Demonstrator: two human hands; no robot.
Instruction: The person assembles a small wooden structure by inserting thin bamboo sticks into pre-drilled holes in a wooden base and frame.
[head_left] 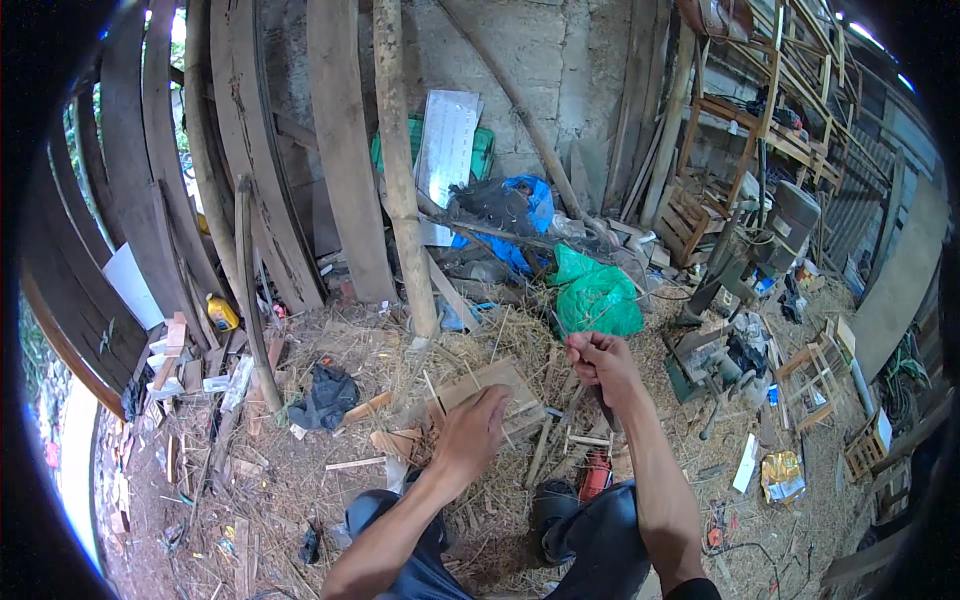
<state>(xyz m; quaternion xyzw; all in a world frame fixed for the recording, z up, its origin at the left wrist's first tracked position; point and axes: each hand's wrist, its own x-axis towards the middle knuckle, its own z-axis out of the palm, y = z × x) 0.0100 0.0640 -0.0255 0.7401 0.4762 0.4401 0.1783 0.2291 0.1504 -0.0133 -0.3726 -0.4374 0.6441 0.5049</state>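
Observation:
My left hand lies over the near left part of a light brown wooden board, its fingers bent and close together against it. The undersides of those fingers are hidden. To the right and slightly farther off, my right hand is raised and closed, with thumb and fingers pinched. A slim dark tool sticks out below that hand, and a thin pale tip shows above the fingers; its exact kind is unclear. Under the right wrist, a red tool lies on the ground between my knees.
Straw and wood scraps cover the ground. A green plastic bag lies beyond my right hand; a black bag is at left. A wooden post stands ahead. A machine is at right, near a gold packet.

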